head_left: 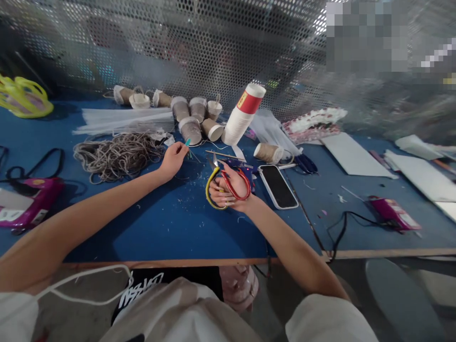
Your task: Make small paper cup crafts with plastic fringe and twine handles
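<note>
My right hand (231, 186) is wrapped round scissors (243, 186) with one red and one yellow handle; their blades point up and away from me. My left hand (174, 159) is closed in a pinch at a small teal piece (187, 142), in front of the wrapped cups (190, 130). Left of that hand lies a tangled heap of grey-brown cord (119, 154). Behind the scissors, a tall leaning stack of white paper cups (238, 123) carries a red band. A phone (278, 186) in a white case lies right of my right hand.
A perforated metal screen (213, 57) stands behind the blue table (156, 232). Clear plastic strips (124, 119) lie at the back left. Magenta devices with black cables rest at the left (39, 202) and right (394, 213). White boards (356, 154) lie on the right.
</note>
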The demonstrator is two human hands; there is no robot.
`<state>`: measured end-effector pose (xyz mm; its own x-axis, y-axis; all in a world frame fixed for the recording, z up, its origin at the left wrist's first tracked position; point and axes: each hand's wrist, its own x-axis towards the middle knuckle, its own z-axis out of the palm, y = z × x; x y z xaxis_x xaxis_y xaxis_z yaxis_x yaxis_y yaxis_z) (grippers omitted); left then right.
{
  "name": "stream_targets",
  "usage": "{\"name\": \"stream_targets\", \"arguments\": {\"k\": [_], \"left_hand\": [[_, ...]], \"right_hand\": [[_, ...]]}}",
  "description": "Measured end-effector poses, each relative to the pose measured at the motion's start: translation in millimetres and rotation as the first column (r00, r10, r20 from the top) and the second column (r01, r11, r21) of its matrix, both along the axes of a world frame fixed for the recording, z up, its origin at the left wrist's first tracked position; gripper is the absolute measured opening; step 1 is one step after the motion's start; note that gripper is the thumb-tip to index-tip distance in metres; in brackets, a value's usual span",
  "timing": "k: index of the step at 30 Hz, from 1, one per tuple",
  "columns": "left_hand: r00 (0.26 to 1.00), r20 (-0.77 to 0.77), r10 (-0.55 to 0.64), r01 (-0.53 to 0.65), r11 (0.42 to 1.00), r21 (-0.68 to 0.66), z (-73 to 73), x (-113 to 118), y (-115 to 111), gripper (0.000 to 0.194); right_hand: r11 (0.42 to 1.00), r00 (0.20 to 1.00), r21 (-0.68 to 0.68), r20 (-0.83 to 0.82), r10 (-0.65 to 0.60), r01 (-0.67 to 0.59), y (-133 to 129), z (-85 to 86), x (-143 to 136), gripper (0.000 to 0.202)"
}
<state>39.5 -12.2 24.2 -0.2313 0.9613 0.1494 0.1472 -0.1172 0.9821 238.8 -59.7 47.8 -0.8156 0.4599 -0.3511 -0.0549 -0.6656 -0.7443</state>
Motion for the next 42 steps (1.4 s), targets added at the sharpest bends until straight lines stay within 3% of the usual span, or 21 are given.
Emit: {"name": "stream_targets", "arguments": {"k": [3, 9, 15, 20, 26, 31, 37, 42], "left_hand": [[1.000, 0.005, 0.007, -0.007, 1.000, 0.011, -3.8, -2.4, 0.7, 0.027], [1.000, 0.016, -0.009, 0.009, 1.000, -0.022, -3.9, -1.4, -0.4, 0.029], [0.999, 0.042, -0.028, 0.030, 0.999, -0.025, 2.1, 0.0, -4.0, 0.031], [0.995, 0.088, -0.052, 0.056, 0.998, -0.041, -1.8, -1.6, -1.5, 0.033], [0.993, 0.087, -0.078, 0.079, 0.997, -0.011, -3.5, -3.3, -2.0, 0.036], [0.989, 0.127, -0.076, 0.079, 0.997, -0.019, -2.2, -3.3, -4.3, 0.037], [0.972, 0.209, -0.110, 0.116, 0.993, -0.014, -12.5, -7.7, -0.3, 0.034], [0.966, 0.230, -0.116, 0.115, 0.993, 0.017, -17.0, -9.7, 1.3, 0.032]], "right_hand": [[0.996, 1.000, -0.089, -0.005, 0.008, -0.008, 3.7, -11.3, -0.1, 0.066], [0.979, 0.997, -0.193, -0.064, 0.046, -0.057, 0.5, -14.4, -13.0, 0.069], [0.962, 0.992, -0.273, -0.115, -0.060, 0.026, 5.4, -13.0, -20.7, 0.065], [0.941, 0.981, -0.329, -0.147, -0.130, 0.075, 6.9, -14.9, -28.1, 0.061], [0.935, 0.950, -0.347, -0.259, -0.173, 0.076, 9.2, -20.5, -37.0, 0.059], [0.928, 0.962, -0.369, -0.227, -0.152, 0.059, 9.8, -20.0, -36.4, 0.061], [0.917, 0.957, -0.387, -0.218, -0.194, 0.097, 10.4, -20.6, -36.8, 0.061], [0.928, 0.964, -0.365, -0.215, -0.157, 0.070, 10.7, -18.0, -37.0, 0.064]]}}
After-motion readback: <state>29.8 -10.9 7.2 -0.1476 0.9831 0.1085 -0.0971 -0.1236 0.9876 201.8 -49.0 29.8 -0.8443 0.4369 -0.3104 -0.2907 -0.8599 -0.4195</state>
